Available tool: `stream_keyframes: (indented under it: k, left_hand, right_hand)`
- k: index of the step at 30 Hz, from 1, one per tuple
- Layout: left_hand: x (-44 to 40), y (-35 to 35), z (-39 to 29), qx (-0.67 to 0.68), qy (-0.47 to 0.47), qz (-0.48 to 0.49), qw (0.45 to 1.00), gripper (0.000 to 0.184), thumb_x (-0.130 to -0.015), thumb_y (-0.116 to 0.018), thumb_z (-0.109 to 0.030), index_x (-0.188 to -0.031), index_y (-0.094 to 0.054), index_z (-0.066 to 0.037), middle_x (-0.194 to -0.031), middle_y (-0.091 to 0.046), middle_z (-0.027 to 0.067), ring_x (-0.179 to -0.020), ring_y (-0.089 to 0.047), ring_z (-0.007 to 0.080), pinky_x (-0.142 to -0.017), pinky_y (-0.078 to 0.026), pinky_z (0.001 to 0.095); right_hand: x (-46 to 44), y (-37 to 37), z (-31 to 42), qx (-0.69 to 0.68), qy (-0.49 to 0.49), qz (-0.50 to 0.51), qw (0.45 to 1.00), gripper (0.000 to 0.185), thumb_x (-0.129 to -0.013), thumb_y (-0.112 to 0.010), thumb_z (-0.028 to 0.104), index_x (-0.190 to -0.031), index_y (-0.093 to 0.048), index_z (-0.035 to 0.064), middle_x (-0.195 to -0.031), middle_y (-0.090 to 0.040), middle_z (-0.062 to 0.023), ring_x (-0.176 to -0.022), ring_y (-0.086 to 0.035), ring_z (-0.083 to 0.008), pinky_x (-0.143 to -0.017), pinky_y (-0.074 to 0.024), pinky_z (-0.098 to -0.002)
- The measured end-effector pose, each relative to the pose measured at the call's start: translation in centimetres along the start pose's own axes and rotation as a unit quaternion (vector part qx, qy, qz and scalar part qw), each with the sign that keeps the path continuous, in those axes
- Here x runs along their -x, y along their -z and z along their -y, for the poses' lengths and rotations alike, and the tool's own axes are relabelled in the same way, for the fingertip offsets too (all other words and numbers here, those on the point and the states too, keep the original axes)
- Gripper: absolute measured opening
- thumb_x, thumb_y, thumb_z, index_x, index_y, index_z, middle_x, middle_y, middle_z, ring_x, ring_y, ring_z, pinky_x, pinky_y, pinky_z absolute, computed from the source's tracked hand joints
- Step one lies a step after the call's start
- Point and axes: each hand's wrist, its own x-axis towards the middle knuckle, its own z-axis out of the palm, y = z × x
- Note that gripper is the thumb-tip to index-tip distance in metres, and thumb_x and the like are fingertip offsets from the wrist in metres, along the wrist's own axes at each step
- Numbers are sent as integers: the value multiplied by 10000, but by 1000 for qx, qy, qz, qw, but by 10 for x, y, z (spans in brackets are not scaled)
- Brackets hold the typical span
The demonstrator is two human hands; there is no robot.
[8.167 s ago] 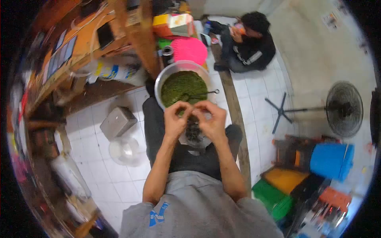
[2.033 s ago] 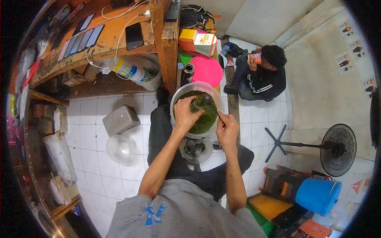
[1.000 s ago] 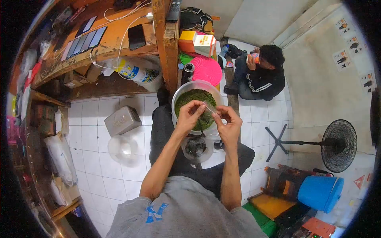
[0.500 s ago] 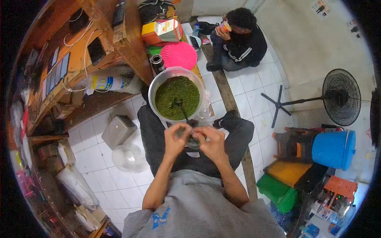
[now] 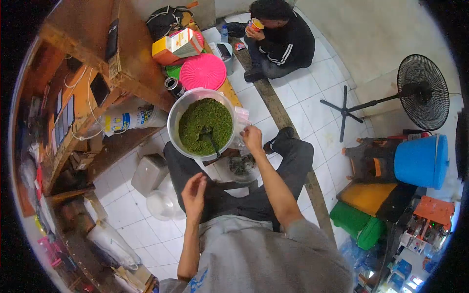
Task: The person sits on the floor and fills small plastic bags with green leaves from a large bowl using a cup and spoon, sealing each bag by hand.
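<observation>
Item one: a large pale bowl (image 5: 173,122), round, near the middle of the frame, a little left of centre. Its wide rim shows all around, and its wall is smooth and lightly shiny.

Item two: shredded green matter (image 5: 202,110), lying inside the bowl and covering its floor broadly. The colour is a deep, mossy green; the texture is fine and crumbly (rather like dried chopped herb), with a darker hollow near the spoon.

Item three: a black spoon (image 5: 212,141), its head sunk in the green matter, its handle slanting down and right across the rim.

Item four: clear plastic (image 5: 241,117), thin and wrinkled, at the bowl's right edge.

Item five: a round see-through container, just below and right of the bowl, holding small dark contents (image 5: 241,167) too jumbled to identify.

Item six: the right hand (image 5: 252,140), at the frame's centre beside the clear plastic. Its fingers are bent and drawn together at the tips; whether they pinch the plastic cannot be told.

Item seven: the left hand (image 5: 194,195), below the bowl and apart from it, above the dark trousers (image 5: 176,161). It is loosely open, its fingers slightly curved.

Surroundings: a ribbed pink lid (image 5: 202,72) above the bowl; a black canister (image 5: 174,88) at the bowl's upper left; a seated person (image 5: 288,44) at top centre, holding a cup (image 5: 256,24).
</observation>
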Motion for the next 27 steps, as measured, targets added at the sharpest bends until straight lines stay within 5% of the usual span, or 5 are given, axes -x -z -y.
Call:
stream_keyframes:
  k: [13,19,22,24,27]
  left_hand:
    - [31,4,14,-7,82,1,997,292,-1000,-681,-109,-1261,-661,21,-1108,-723,92,-1016,-671,140,-920,-531,274]
    - [15,-9,-3,6,51,20,998,276,-1000,-676,-94,-1256,-669,11,-1097,-726,82,-994,-674,131,-916,-526,270]
    - [10,-13,-15,1,33,47,998,257,-998,-680,-99,-1226,-685,19,-1085,-728,70,-982,-676,132,-902,-525,270]
    - [4,-18,-30,-12,24,79,997,255,-999,-680,-106,-1219,-690,21,-1078,-727,62,-978,-674,129,-891,-523,268]
    - [-15,-39,-54,-20,-2,124,992,255,-1002,-677,-126,-1209,-701,20,-1052,-720,49,-953,-663,123,-863,-519,266]
  right_hand:
    - [-47,-36,-31,45,-42,69,996,94,-746,-708,-11,-836,-703,13,-891,-710,-223,-927,-682,-418,-813,-545,-493]
    - [-31,-9,-9,103,69,-4,992,127,-773,-614,7,-849,-714,26,-858,-705,-204,-819,-651,-443,-760,-547,-470]
    - [-30,13,-9,69,126,-104,984,53,-804,-639,53,-827,-681,32,-799,-676,-142,-756,-634,-348,-690,-521,-415]
    - [-19,76,36,-360,-187,62,912,62,-862,-659,101,-838,-623,57,-780,-610,-66,-742,-587,-225,-637,-465,-337]
    - [19,142,95,-567,-121,154,800,170,-914,-710,182,-876,-578,81,-782,-562,-23,-683,-523,-145,-595,-409,-281]
